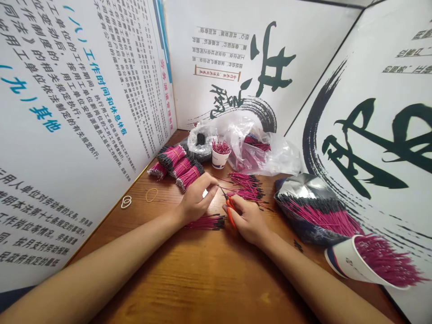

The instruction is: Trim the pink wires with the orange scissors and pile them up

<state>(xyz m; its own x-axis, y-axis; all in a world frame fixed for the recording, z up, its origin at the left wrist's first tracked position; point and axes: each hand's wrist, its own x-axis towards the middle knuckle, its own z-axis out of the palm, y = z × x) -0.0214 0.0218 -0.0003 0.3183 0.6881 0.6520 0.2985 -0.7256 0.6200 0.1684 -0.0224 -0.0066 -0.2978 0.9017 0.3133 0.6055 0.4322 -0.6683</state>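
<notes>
My right hand (250, 220) is closed around the orange handles of a small pair of scissors (231, 212), whose blades point up and left. Just ahead of the blades, my left hand (199, 198) pinches finger and thumb together; whatever lies between them is too small to make out. Beneath both hands rests a row of magenta wires (205, 222) with black ends. Behind the scissors, a loose pile of similar wires (248, 185) is spread on the wooden table (189, 274).
Rubber-banded wire bundles (182, 166) lie at the back left, near loose rubber bands (151, 195). A paper cup (221, 160) of wires stands beside a clear plastic bag (283, 157). On the right are an opened bag (303, 234) of wires and a tilted paper cup (349, 258). Printed panels (216, 99) enclose the table.
</notes>
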